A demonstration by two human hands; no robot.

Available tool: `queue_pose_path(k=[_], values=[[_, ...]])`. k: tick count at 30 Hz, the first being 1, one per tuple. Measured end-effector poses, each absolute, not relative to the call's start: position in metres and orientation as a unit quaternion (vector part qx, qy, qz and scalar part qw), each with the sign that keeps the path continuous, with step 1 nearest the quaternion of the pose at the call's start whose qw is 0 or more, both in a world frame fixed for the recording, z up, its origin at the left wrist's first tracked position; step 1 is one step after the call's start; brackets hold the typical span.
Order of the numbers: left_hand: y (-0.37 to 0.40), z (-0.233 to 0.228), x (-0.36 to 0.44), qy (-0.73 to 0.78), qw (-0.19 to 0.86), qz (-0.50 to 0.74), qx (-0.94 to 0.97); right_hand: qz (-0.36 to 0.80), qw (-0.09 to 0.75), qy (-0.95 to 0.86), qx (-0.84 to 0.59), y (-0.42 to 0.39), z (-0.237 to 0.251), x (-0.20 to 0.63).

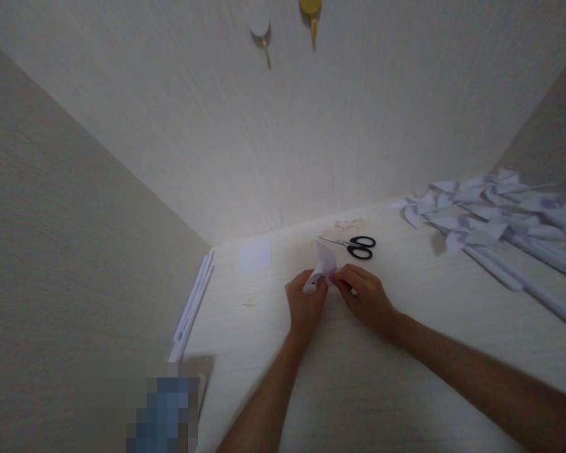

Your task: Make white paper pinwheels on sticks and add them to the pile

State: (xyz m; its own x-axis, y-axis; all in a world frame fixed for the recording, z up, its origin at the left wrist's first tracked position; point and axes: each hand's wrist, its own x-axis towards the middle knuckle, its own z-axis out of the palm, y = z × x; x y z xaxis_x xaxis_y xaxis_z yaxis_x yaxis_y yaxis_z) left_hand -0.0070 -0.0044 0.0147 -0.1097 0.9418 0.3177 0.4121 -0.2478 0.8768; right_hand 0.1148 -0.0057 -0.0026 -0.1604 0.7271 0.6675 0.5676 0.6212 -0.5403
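Note:
A white paper pinwheel (327, 257) with curled blades is held up between my two hands. My left hand (305, 307) is closed on its left side, thumb against the paper near the middle. The fingertips of my right hand (364, 292) pinch the paper at the right, close to its centre. Whether a small pin sits between the fingers I cannot make out. Just beyond my hands lie black-handled scissors (360, 247), blades pointing left. A flat square of white paper (255, 255) rests on the table to the left.
Several paper pinwheels on rolled paper sticks (481, 233) are heaped at the right. More rolled paper sticks (194, 299) lie along the left wall. Small crumbs (351, 224) dot the table (382, 390) near the back wall. Two hooks (259, 25) hang on that wall. A blurred-out patch covers the lower left.

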Motion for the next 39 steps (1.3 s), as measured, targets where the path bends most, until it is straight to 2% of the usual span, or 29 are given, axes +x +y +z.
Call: queue_pose_path(k=[7, 17, 24, 34, 39], values=[[-0.0049, 0.0153, -0.0070, 0.550, 0.269, 0.495, 0.617, 0.089, 0.471, -0.764, -0.433, -0.0059, -0.0046, 0.1149], [-0.0049, 0.0164, -0.0065, 0.552, 0.269, 0.503, 0.608, 0.116, 0.515, -0.715, -0.458, -0.0055, 0.0007, 0.1167], [-0.0028, 0.0153, -0.0072, 0.565, 0.277, 0.515, 0.582, 0.166, 0.538, -0.711, -0.421, -0.0031, 0.0043, 0.1166], [-0.0014, 0.0135, -0.0092, 0.566, 0.284, 0.522, 0.571, 0.176, 0.521, -0.712, -0.436, -0.0049, 0.0020, 0.1159], [-0.0022, 0.0142, -0.0084, 0.568, 0.284, 0.518, 0.572, 0.139, 0.514, -0.719, -0.446, -0.0052, 0.0027, 0.1176]])
